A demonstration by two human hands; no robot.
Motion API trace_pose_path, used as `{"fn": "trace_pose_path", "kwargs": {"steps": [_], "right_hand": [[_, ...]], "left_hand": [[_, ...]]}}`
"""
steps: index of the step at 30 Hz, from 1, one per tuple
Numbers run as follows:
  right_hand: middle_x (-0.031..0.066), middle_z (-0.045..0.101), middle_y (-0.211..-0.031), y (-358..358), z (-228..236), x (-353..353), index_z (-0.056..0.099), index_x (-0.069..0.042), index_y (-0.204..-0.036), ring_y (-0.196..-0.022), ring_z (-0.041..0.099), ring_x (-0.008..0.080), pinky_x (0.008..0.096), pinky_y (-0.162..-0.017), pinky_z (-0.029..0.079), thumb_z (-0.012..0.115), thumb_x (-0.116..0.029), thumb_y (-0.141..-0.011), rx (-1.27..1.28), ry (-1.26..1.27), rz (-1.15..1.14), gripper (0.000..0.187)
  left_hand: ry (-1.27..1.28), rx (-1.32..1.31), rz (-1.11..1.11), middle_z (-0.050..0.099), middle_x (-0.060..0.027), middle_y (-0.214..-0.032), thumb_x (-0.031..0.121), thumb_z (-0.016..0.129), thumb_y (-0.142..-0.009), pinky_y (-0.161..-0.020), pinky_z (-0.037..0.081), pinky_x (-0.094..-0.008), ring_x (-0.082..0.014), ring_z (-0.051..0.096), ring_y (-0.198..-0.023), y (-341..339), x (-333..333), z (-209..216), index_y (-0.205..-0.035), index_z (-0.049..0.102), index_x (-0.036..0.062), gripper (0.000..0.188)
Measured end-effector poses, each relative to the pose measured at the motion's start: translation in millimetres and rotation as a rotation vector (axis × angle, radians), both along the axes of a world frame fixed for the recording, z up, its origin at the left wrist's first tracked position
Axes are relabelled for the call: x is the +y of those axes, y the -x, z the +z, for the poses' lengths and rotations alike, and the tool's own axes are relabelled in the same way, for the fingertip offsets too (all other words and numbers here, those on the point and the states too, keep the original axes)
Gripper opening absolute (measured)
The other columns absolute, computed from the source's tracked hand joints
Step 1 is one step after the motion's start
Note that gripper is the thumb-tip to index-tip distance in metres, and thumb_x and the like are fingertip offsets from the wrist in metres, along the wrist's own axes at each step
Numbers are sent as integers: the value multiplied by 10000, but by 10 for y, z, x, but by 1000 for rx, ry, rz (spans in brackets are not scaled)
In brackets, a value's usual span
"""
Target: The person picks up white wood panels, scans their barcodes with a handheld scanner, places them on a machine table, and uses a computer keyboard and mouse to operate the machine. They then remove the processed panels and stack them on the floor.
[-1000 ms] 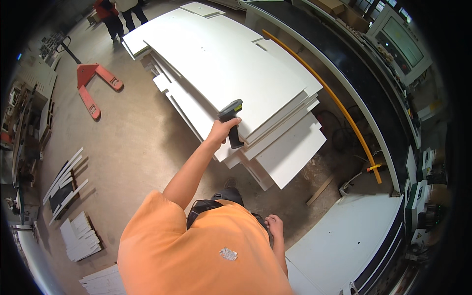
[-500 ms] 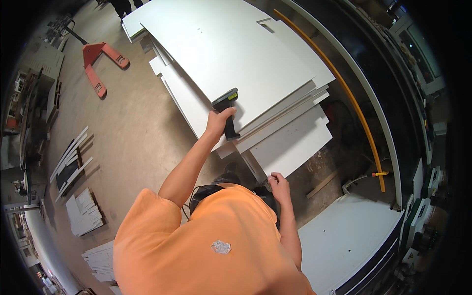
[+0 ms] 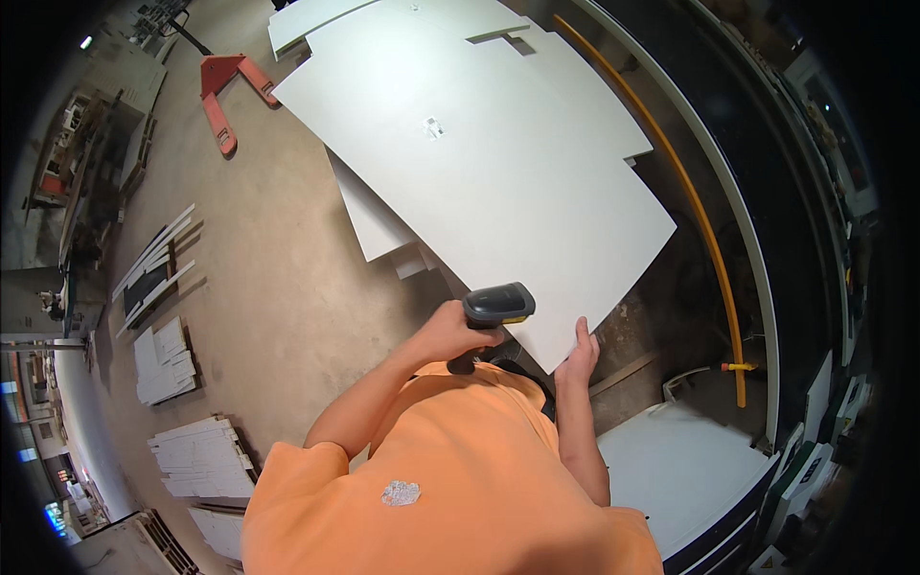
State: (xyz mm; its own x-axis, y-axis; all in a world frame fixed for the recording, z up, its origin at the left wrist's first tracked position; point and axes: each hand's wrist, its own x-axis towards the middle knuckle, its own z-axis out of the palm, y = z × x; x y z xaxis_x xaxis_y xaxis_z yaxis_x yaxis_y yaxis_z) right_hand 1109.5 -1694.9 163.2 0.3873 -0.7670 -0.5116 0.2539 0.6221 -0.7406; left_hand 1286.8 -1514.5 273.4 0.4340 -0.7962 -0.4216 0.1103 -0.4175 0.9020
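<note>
My left hand (image 3: 447,333) is closed around the handle of a dark grey barcode scanner (image 3: 497,303) with a yellow stripe. It is close to my body, by the near left edge of a large white panel (image 3: 517,201). My right hand (image 3: 577,358) grips that panel's near corner, thumb on top; its other fingers are partly hidden. The panel lies across the stack, its near end reaching toward me. A small printed label (image 3: 433,128) is on its face. Below its left edge, part of a lower white panel (image 3: 369,216) shows.
A red pallet jack (image 3: 220,79) stands far left. On the floor at left lie white strips (image 3: 158,259) and stacked boards (image 3: 201,458). An orange-yellow bar (image 3: 695,192) runs along the machine at right. Another white panel (image 3: 671,465) lies at lower right.
The scanner has come back toward my body from above the stack. My right hand has taken hold of a panel corner, and that panel now extends nearer to me, covering lower boards.
</note>
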Motion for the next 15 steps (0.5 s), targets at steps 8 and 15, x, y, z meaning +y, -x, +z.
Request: {"fn": "trace_pose_path", "kwargs": {"steps": [8,15], "right_hand": [[144,622,-1236,1448,36,-158,538,59,-1284,-1097,622,244,363,-945,505,577,-205,-1003,209,7,-46,388],[137,643,-1201,1670,18,-196,555,47,-1257,-1073,632,235,352,-938,501,570,-221,-1003,306,31,-34,370]], "left_hand": [[-427,-492,77,567,-98,-619,162,677,-741,-557,461,-349,-174,541,-557,-704,355,700,-802,594,-45,231],[-425,-534,-50,546,-99,-601,163,669,-718,-567,459,-356,-194,513,-555,-1084,122,738,-802,591,-57,247]]}}
